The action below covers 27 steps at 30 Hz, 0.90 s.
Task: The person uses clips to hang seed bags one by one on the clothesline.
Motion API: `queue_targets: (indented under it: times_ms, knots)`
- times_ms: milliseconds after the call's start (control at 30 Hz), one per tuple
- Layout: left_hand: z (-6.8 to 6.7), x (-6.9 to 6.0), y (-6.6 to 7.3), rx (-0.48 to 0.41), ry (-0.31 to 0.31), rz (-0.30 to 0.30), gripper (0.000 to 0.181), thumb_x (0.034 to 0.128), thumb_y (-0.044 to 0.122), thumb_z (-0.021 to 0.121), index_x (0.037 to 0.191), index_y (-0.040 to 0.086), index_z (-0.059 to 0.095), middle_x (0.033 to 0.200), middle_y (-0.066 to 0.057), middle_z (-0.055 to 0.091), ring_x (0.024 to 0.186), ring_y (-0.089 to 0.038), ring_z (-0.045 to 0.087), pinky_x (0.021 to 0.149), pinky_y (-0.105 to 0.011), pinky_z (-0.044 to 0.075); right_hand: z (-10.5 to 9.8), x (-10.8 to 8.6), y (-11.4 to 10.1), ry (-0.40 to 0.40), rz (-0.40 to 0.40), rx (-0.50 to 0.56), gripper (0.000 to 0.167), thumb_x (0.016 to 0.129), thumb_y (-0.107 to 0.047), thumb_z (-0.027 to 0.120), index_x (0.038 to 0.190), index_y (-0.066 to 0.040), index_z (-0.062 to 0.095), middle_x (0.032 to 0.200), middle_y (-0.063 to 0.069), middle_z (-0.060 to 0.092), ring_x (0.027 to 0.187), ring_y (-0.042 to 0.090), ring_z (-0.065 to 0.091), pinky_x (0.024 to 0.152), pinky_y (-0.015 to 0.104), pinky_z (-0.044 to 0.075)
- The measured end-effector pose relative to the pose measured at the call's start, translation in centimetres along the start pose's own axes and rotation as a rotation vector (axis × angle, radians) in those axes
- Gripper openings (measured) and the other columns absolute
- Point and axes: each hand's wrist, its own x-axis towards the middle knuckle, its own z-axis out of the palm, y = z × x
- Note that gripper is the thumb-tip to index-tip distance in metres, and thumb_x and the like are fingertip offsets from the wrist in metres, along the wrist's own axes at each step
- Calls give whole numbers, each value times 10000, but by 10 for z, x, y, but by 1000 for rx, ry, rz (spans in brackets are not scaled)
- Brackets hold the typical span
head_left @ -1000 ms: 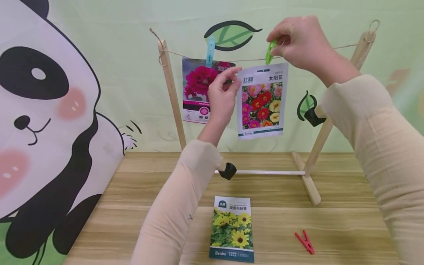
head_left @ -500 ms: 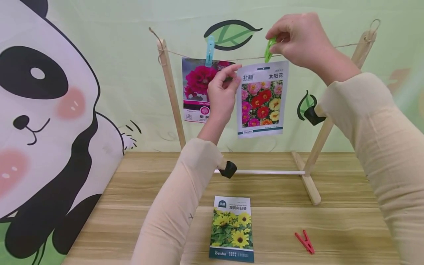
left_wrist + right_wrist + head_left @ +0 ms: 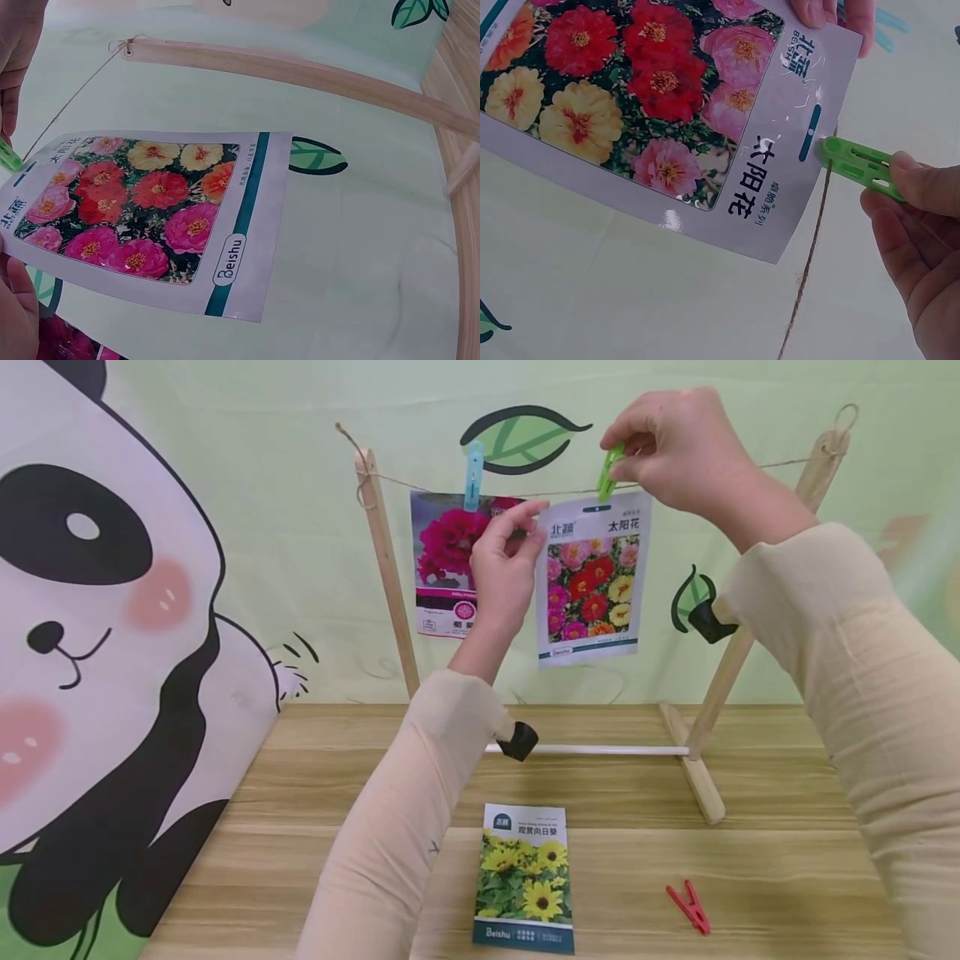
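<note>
My left hand (image 3: 506, 568) pinches the upper left edge of a white seed packet (image 3: 592, 589) printed with red, pink and yellow flowers. The packet's top edge is level with the twine (image 3: 810, 259). Between thumb and fingers, my right hand (image 3: 678, 452) grips a green clothespin (image 3: 859, 161). In the right wrist view the clothespin's tip lies over the packet's top edge and the twine, beside the dark slot. To the left, a magenta-flower seed packet (image 3: 442, 556) hangs from the twine under a blue clothespin (image 3: 473, 477), partly hidden by my left hand.
Wooden posts (image 3: 390, 577) hold up the twine, and a white rod (image 3: 607, 750) joins their bases. On the wooden table (image 3: 300, 827) lie a sunflower seed packet (image 3: 523, 877) and a red clothespin (image 3: 690, 907). A panda-printed cloth (image 3: 300, 527) hangs behind.
The white seed packet has risen slightly, so its top edge now meets the green clothespin's tip. My right hand moved up a little, still gripping the clothespin.
</note>
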Motion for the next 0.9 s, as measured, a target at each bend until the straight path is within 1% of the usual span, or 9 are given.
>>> queue_targets:
  times_ms: [133,267,367,533,767,900]
  knots:
    - [1,2,-1,-11,-2,-2,240,851,5,531,1078,25,609,926,-87,522,811,-194,552,732,-198,486,0,0,-1,3,-7,-2,243,860,-75,535,1081,-13,614,1089,108,595,868,179,513,754,224,418]
    - [0,3,0,-24,-14,-6,242,855,6,525,1083,27,604,922,-73,516,808,-188,550,728,-197,483,0,1,-2,6,-8,-2,234,854,-69,541,1067,-16,623,1070,96,602,840,155,502,739,200,415]
    - [-1,3,0,-40,-22,-9,245,856,12,526,1088,35,602,914,-60,510,783,-164,541,687,-184,468,0,1,-3,3,-6,0,232,848,-67,551,1062,-18,627,1063,93,607,826,144,497,727,183,410]
    - [-2,4,-2,-79,-26,-22,252,856,19,529,1099,34,596,890,-40,491,729,-146,500,593,-182,405,0,1,-3,-4,1,6,234,840,-69,565,1060,-19,629,1052,91,611,811,142,497,731,187,418]
    - [-2,6,-5,-114,-13,-58,260,859,24,527,1109,46,593,884,-2,475,734,-129,492,587,-177,412,0,1,-3,-6,0,3,234,842,-78,565,1058,-16,629,1046,97,610,812,151,501,728,192,421]
    - [-2,4,1,-123,-6,-74,257,860,22,523,1107,37,590,878,8,470,742,-122,494,598,-173,421,-1,0,-3,-10,5,6,238,849,-87,556,1066,-15,624,1051,98,605,822,158,502,737,204,430]
